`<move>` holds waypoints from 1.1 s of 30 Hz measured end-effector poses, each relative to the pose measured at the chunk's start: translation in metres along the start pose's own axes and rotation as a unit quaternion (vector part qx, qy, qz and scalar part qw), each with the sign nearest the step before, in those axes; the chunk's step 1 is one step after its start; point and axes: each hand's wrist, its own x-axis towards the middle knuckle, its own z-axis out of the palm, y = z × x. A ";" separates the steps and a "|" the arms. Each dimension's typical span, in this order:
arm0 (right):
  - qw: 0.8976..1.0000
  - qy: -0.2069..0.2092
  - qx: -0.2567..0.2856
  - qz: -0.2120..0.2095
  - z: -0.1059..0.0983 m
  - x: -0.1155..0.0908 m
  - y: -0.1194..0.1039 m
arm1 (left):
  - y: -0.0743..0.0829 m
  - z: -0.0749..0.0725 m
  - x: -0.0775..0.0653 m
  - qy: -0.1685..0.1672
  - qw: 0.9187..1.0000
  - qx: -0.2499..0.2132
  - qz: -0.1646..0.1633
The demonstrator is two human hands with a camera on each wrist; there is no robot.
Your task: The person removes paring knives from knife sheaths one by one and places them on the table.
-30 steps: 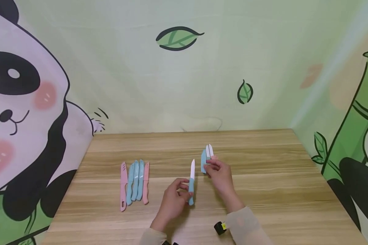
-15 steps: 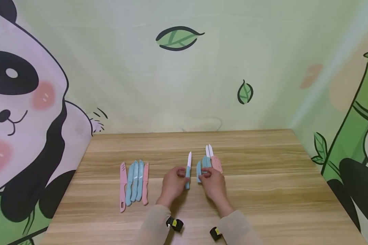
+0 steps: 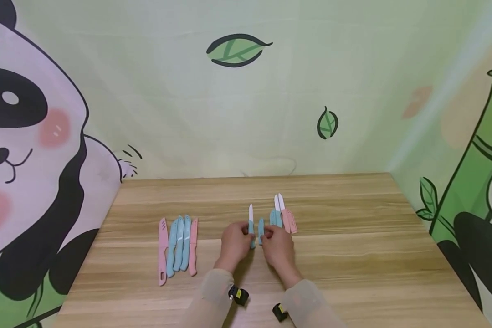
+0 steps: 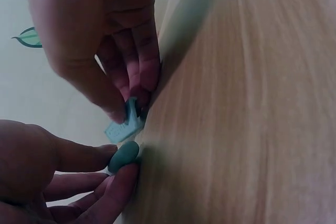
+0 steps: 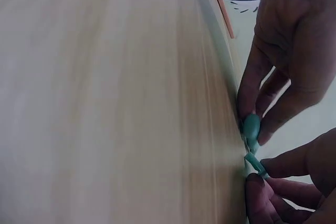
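Between thumb and fingers my left hand (image 3: 234,240) pinches the blue handle of a paring knife (image 3: 251,213), its white blade pointing away from me. My right hand (image 3: 279,246) pinches a blue blade sheath (image 3: 261,225), held just right of the knife and roughly parallel to it. In the left wrist view the knife's rounded handle end (image 4: 124,156) shows close to the sheath (image 4: 124,127). The right wrist view also has the sheath (image 5: 256,165) near the handle (image 5: 252,126); the blade is hidden there.
Beyond my right hand lie two bare white-bladed knives, one blue (image 3: 278,214) and one pink (image 3: 284,218), with a blue sheath (image 3: 272,217) and a pink sheath (image 3: 291,221) beside them. At left, several sheathed blue and pink knives (image 3: 180,243) lie in a row on the wooden table (image 3: 352,264).
My right hand has drawn the blue sheath away from the other knives, leftward and nearer to me. My left hand has carried the knife a little forward and left. Sheath and knife are now closer together.
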 end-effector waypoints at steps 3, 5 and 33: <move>1.000 -0.002 -0.004 -0.003 0.005 0.002 -0.001 | 0.001 -0.001 0.001 0.007 1.000 0.015 0.003; 1.000 -0.004 -0.007 -0.005 0.007 0.004 -0.002 | 0.001 0.000 0.003 0.012 1.000 0.023 0.007; 0.993 0.008 -0.096 -0.063 0.029 0.002 -0.005 | -0.009 0.001 0.011 0.008 0.998 0.046 0.035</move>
